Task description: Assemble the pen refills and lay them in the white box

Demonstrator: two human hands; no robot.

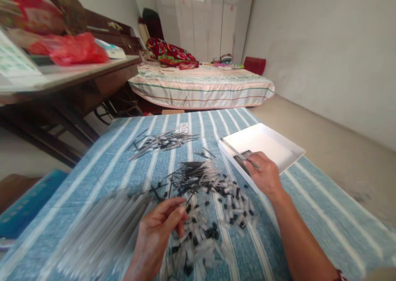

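Observation:
My left hand [162,227] is closed in a pinch over the piles of small parts; what it holds, if anything, is too small to name. At the white box [275,142], my right hand [264,171] has its fingers closed on a thin grey pen-like stick [239,152], beside dark-tipped sticks lying in the box's near left corner. Black and clear thin rods [194,173] form a heap in the middle. Small translucent and black caps [238,206] are scattered nearer me. Long translucent tubes [105,231] lie in a bundle to the left of my left hand.
Another loose pile of thin rods [163,140] rests toward the back of the striped cloth [154,167]. A desk [105,68] with a red plastic bag [74,50] stands at the left. Beyond the table is a bed [201,85]. A blue box [34,202] sits low at the left.

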